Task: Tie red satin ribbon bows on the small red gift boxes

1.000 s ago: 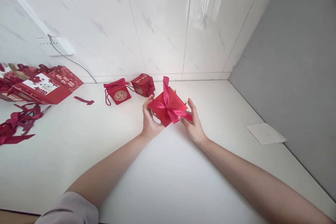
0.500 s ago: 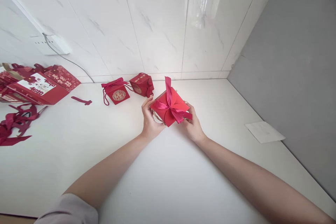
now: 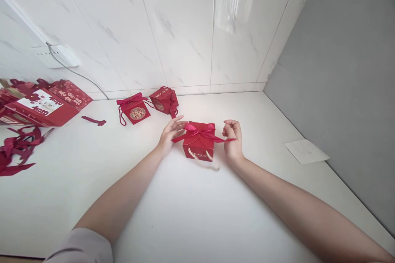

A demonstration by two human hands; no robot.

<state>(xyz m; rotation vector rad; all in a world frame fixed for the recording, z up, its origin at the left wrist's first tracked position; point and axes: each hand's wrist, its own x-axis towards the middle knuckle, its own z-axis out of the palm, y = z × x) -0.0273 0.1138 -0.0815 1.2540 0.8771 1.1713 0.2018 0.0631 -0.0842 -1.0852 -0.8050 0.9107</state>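
Note:
A small red gift box [image 3: 197,148] stands upright on the white counter [image 3: 191,213], with a red ribbon bow [image 3: 200,130] on its lid and a cord handle on its front face. My left hand [image 3: 169,133] is beside the box's left side, fingers apart, fingertips at the bow's left tail. To the right of the box is my right hand [image 3: 233,141], its fingers curled. The bow's right tail lies across that hand; whether it is pinched I cannot tell.
Two more small red boxes [image 3: 135,109] [image 3: 165,100] sit by the tiled wall. Flat red boxes [image 3: 46,107] and loose ribbons [image 3: 15,150] lie at far left, with a red strip [image 3: 94,121] nearby. A white paper [image 3: 305,152] lies by the grey wall [image 3: 339,70].
The box was held tilted above the counter in both hands; now it stands on the counter, and both hands have come off its sides.

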